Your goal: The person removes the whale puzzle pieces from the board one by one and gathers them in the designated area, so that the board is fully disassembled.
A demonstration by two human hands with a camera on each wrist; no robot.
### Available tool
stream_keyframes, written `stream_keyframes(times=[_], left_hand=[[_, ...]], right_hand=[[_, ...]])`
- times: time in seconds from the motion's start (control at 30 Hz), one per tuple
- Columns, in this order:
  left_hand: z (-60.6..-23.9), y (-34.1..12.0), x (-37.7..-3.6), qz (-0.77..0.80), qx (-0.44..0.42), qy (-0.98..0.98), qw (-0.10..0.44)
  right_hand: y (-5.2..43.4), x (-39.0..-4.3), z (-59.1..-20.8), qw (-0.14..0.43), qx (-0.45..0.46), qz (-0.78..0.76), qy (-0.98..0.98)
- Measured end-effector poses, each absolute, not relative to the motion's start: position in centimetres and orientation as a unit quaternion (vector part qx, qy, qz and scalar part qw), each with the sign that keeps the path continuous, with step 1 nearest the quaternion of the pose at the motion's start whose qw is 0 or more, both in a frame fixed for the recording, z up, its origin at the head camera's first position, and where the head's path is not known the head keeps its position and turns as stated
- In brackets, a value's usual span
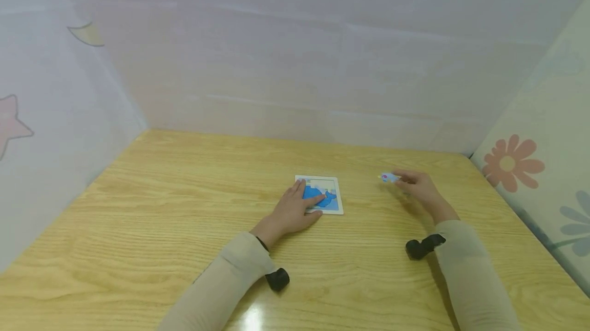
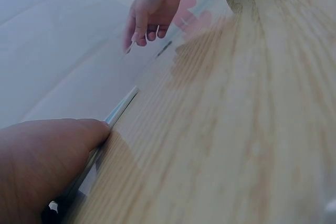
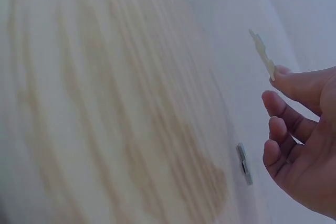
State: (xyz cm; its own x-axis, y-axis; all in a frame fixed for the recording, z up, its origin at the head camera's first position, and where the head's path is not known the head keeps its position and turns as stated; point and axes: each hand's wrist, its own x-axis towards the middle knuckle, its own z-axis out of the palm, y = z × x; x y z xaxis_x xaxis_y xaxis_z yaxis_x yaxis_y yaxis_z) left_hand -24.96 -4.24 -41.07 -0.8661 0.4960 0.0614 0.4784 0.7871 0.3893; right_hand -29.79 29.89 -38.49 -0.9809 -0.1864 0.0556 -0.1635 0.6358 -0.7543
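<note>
Hiding part of the puzzle [image 1: 329, 204], left fingers [image 1: 315, 200] lie spread; right fingers [image 1: 406, 173] pinch a partly covered piece [image 1: 389, 177].

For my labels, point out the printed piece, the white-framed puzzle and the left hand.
Printed piece [image 1: 389, 178], head view: patterned face.
White-framed puzzle [image 1: 339, 199], head view: right rim.
Left hand [image 1: 294, 212], head view: its back.

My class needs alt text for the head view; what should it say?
A person's left hand rests on a white-framed picture puzzle on a wooden table; the right hand pinches a small colourful piece above the table.
</note>
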Motion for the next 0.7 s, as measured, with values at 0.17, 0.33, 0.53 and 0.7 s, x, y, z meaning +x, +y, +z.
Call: stream_keyframes(times=[0.17,0.33,0.53,0.7], left_hand=[[-41.1,-4.2,-25.1,0.202,0.256,0.945,0.022],[-41.1,-4.2,-25.0,0.2,0.252,0.947,0.026],[-41.3,-4.2,-25.2,0.2,0.25,0.947,0.028],[-41.3,-4.2,-25.2,0.202,0.251,0.946,0.028]], right_hand=[[30.5,-29.7,-39.2,0.023,-0.081,-0.418,0.904],[30.8,-29.7,-39.9,0.031,-0.056,-0.438,0.897],[30.7,-29.9,-40.2,0.03,-0.043,-0.419,0.907],[30.5,-30.0,-40.5,0.028,-0.036,-0.402,0.915]])
